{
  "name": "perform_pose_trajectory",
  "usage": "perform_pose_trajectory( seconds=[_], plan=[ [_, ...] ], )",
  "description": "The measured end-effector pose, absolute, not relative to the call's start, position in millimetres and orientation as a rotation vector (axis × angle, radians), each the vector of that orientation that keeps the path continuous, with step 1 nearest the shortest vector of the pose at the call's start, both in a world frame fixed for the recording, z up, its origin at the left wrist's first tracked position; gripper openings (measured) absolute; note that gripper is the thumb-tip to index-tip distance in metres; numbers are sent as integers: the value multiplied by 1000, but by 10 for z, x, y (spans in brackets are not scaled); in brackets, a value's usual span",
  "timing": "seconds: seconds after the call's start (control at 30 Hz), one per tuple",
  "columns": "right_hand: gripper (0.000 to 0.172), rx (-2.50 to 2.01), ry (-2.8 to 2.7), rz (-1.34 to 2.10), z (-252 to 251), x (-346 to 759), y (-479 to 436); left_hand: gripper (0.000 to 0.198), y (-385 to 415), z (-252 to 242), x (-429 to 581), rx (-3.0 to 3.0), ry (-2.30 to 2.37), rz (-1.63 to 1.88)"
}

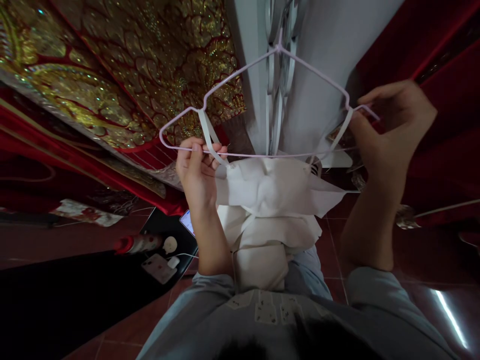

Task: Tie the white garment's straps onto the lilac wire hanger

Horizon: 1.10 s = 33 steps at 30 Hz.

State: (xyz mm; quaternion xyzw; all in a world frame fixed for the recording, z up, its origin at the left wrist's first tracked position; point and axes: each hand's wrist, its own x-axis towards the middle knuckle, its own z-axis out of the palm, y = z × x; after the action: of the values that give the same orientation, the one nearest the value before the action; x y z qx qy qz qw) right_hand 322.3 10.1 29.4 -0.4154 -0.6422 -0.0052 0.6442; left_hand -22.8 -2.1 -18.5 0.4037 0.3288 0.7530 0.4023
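A pale pink hanger (240, 70) hangs in front of me with its hook up by a metal rail. From its shoulder notches, two white straps (209, 131) hold up a white garment (268, 187), whose folds fall toward my lap. My left hand (200, 165) pinches the lower bar of the hanger near its left end, beside the left strap. My right hand (390, 125) is closed around the hanger's right end, next to the right strap, and covers part of that corner.
Red cloth with gold sequins (142, 65) hangs at left, and more red cloth (446, 65) at right. On a black table (93, 290) at lower left lie a red-capped bottle (140, 243), a phone (159, 268) and a white charger. Reddish tiles cover the floor.
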Motion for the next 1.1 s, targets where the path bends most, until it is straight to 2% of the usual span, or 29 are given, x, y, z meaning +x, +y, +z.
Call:
perform_pose_trajectory(
  seconds=[0.1, 0.17, 0.23, 0.3, 0.4, 0.5, 0.6, 0.7, 0.83, 1.0, 1.1],
  plan=[
    [9, -787, -1243, -294, 296, 3152, 7, 42, -14, -190, -205, 1024, 814, 1910],
    [15, -741, -1175, -401, 304, 3065, -121, 43, -11, -180, -188, 1006, 807, 1927],
    [17, -813, -1300, -277, 317, 2958, -283, 42, -18, -162, -170, 976, 806, 1938],
    [18, -950, -1568, 18, 305, 2868, -437, 39, -37, -145, -144, 958, 806, 1949],
    [38, -1117, -1934, 388, 188, 2823, -582, 36, -74, -143, -78, 950, 811, 1971],
    [58, -1173, -1967, 430, 15, 2859, -629, 38, -119, -204, -14, 966, 838, 1983],
    [55, -1176, -1868, 382, -95, 2878, -639, 39, -209, -303, -25, 1116, 943, 1966],
    [55, -1197, -1863, 373, -124, 2836, -633, 38, -363, -313, -114, 1357, 1120, 1785],
    [53, -1207, -1850, 379, -141, 2754, -592, 34, -513, -28, -218, 1433, 1080, 1607],
    [46, -1150, -1794, 407, -169, 2785, -560, 43, -359, 281, -455, 1178, 774, 1778],
    [46, -1143, -1798, 422, -161, 2856, -557, 28, -196, 83, -716, 1228, 978, 1949]
  ],
)
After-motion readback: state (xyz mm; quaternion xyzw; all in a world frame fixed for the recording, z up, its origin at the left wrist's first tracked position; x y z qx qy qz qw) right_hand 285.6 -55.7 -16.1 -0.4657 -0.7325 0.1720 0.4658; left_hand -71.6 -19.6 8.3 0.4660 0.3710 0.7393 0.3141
